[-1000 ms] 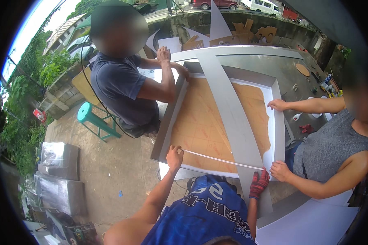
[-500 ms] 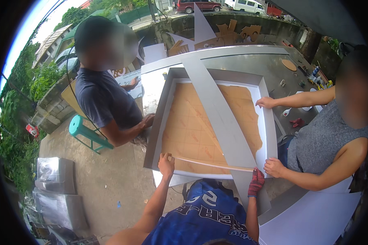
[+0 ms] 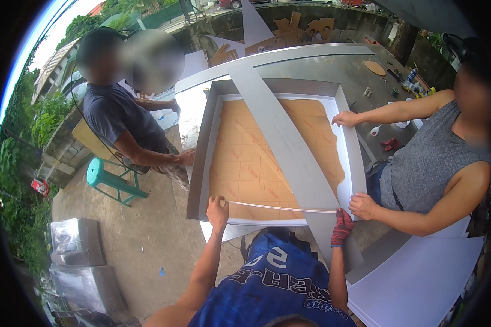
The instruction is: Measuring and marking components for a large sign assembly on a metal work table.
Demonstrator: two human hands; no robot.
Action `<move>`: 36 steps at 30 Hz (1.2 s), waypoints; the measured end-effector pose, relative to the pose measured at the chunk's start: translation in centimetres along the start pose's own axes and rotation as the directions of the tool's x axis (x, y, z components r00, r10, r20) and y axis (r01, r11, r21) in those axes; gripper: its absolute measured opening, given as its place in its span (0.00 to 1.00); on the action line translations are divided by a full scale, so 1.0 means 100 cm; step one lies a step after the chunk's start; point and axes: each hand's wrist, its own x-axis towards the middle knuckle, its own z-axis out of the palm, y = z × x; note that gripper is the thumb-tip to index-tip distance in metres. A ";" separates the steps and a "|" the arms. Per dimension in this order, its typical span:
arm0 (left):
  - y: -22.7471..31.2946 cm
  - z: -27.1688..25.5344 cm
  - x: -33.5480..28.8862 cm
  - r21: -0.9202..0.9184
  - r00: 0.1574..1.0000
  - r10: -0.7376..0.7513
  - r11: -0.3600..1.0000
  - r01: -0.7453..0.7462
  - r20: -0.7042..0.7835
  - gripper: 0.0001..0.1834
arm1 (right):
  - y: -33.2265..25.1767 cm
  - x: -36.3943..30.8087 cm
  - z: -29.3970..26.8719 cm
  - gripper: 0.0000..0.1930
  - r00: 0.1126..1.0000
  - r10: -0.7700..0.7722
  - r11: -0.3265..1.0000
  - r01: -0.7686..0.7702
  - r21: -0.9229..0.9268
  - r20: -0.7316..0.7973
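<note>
A thin white strip [image 3: 281, 207] is stretched between my two hands, across the near side of a large shallow box. My bare left hand [image 3: 217, 213] is closed on its left end, by the box's near left corner. On the right end my right hand [image 3: 341, 229], in a red and grey glove, is closed near the other corner. The box [image 3: 201, 147] has grey sides, white inner edges and a brown paper-covered sheet [image 3: 245, 163] inside. A long flat grey strip [image 3: 286, 133] lies diagonally over it and runs beside my right hand.
A person at right [image 3: 436, 158] rests both hands on the box's right side. Another person [image 3: 125, 114] stands at left, one hand near it. Tools and bottles [image 3: 414, 82] lie on the grey table [image 3: 322, 76]. Also around: a teal stool [image 3: 112, 174], wrapped boxes [image 3: 76, 242], white sheets [image 3: 420, 278].
The white strip, bowed before, is now straighter and nearer the box's front edge level. The view has shifted slightly. My hands still hold both ends; the left person's head has turned.
</note>
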 end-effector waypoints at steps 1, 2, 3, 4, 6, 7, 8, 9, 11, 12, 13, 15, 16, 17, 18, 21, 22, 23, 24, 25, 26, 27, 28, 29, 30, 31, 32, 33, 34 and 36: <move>-0.001 0.000 0.000 0.002 1.000 0.002 1.000 -0.002 0.003 0.11 | 0.000 0.000 0.000 0.15 1.000 -0.021 0.999 0.021 -0.034 0.008; -0.001 0.000 0.000 0.007 1.000 -0.001 1.000 0.001 -0.003 0.11 | 0.000 0.000 0.000 0.15 1.000 -0.018 0.999 0.018 -0.034 0.005; -0.002 0.000 0.000 0.011 1.000 -0.004 1.000 0.004 -0.010 0.11 | 0.000 0.001 0.000 0.15 1.000 -0.028 0.998 0.029 -0.054 0.014; -0.002 0.000 0.000 0.014 1.000 -0.005 1.000 0.005 -0.007 0.11 | -0.001 -0.001 0.000 0.15 0.999 -0.036 0.996 0.038 -0.076 0.025; 0.000 -0.001 0.001 0.024 0.999 -0.032 0.999 0.032 0.007 0.11 | -0.004 -0.002 0.001 0.15 0.999 -0.048 0.994 0.050 -0.102 0.025; 0.001 -0.001 0.001 0.026 0.999 -0.032 0.999 0.032 0.008 0.11 | -0.004 -0.002 0.001 0.15 0.998 -0.066 0.990 0.068 -0.125 0.024; 0.002 -0.001 0.002 0.018 0.999 -0.032 0.999 0.032 0.012 0.11 | -0.005 -0.002 0.001 0.15 0.998 -0.063 0.990 0.066 -0.125 0.024; 0.001 -0.001 0.002 0.009 0.999 -0.033 0.999 0.033 0.016 0.11 | -0.005 -0.002 0.001 0.15 0.997 -0.076 0.986 0.078 -0.149 0.024; 0.000 0.001 0.003 0.018 0.999 -0.041 0.999 0.040 0.030 0.11 | -0.002 0.000 0.000 0.15 0.996 -0.088 0.981 0.091 -0.172 0.025; -0.001 0.002 0.003 0.026 0.998 -0.048 0.999 0.047 0.043 0.11 | -0.001 0.001 -0.001 0.15 0.996 -0.087 0.982 0.091 -0.167 0.029; -0.003 0.003 0.004 0.026 0.998 -0.047 0.999 0.046 0.044 0.11 | -0.001 0.001 0.000 0.15 0.996 -0.086 0.982 0.090 -0.163 0.033; -0.007 0.005 0.005 0.037 0.997 -0.038 0.999 0.036 0.060 0.10 | -0.002 0.000 0.000 0.15 0.995 -0.093 0.981 0.097 -0.170 0.033; -0.006 0.005 0.005 0.037 0.997 -0.037 0.999 0.035 0.062 0.10 | -0.003 -0.002 0.000 0.15 0.994 -0.100 0.978 0.104 -0.178 0.035; -0.006 0.005 0.005 0.055 0.996 -0.041 0.998 0.037 0.075 0.10 | -0.004 -0.002 -0.001 0.15 0.995 -0.099 0.978 0.103 -0.180 0.033; -0.005 0.004 0.006 0.072 0.995 -0.046 0.997 0.040 0.087 0.10 | -0.006 -0.002 -0.001 0.14 0.994 -0.101 0.975 0.107 -0.196 0.039; 0.001 0.001 0.004 0.038 0.999 -0.028 0.999 0.027 0.022 0.10 | -0.011 -0.004 0.000 0.14 0.994 -0.098 0.970 0.106 -0.217 0.047; 0.000 0.001 0.003 0.038 0.999 -0.029 0.999 0.028 0.023 0.10 | -0.011 -0.003 0.000 0.14 0.994 -0.093 0.970 0.103 -0.219 0.052; -0.002 0.001 0.001 -0.037 0.998 0.013 0.999 -0.015 -0.061 0.10 | -0.012 -0.002 -0.001 0.14 0.994 -0.092 0.970 0.102 -0.221 0.053; -0.003 0.002 0.000 -0.107 0.988 0.049 0.992 -0.065 -0.147 0.09 | -0.012 0.000 -0.002 0.15 0.998 -0.032 0.999 0.032 0.001 0.050; -0.004 0.001 -0.002 -0.107 0.988 0.048 0.992 -0.064 -0.146 0.09 | -0.013 0.001 -0.003 0.15 0.998 0.026 0.974 -0.039 0.223 0.060; -0.005 0.000 -0.003 -0.131 0.984 0.088 0.985 -0.108 -0.154 0.10 | -0.014 0.003 -0.004 0.15 0.998 0.027 0.974 -0.040 0.222 0.061; -0.006 -0.001 -0.004 -0.155 0.979 0.127 0.976 -0.152 -0.162 0.10 | -0.015 0.004 -0.006 0.15 0.999 0.005 0.978 -0.013 0.209 0.042; -0.005 -0.001 -0.004 -0.157 0.979 0.127 0.976 -0.152 -0.160 0.10 | -0.015 0.005 -0.009 0.15 1.000 -0.019 0.981 0.015 0.194 0.022; -0.005 -0.002 -0.003 -0.098 0.990 0.115 0.988 -0.123 -0.084 0.10 | -0.014 0.003 -0.009 0.15 1.000 -0.019 0.981 0.015 0.192 0.021; -0.005 -0.002 -0.001 -0.036 0.995 0.099 0.994 -0.099 -0.008 0.10 | -0.012 0.001 -0.008 0.15 0.999 -0.035 0.999 0.034 0.042 0.015; -0.002 -0.003 0.000 -0.037 0.995 0.097 0.995 -0.097 -0.007 0.10 | -0.011 -0.001 -0.007 0.15 0.999 -0.051 0.993 0.052 -0.110 0.014; 0.002 -0.005 0.002 -0.015 0.998 0.058 0.998 -0.058 0.025 0.10 | -0.011 -0.002 -0.007 0.15 0.999 -0.050 0.992 0.051 -0.112 0.015; 0.003 -0.006 0.002 0.009 0.998 0.019 1.000 -0.019 0.056 0.10 | -0.011 -0.003 -0.006 0.15 0.999 -0.044 0.988 0.045 -0.148 0.005; 0.002 -0.006 0.002 0.011 0.998 0.018 1.000 -0.019 0.056 0.10 | -0.012 -0.003 -0.004 0.15 0.999 -0.040 0.982 0.038 -0.183 -0.005; -0.001 -0.005 0.002 0.031 0.998 0.024 0.999 -0.026 0.055 0.10 | -0.013 -0.002 -0.002 0.15 0.999 -0.047 0.981 0.046 -0.188 0.003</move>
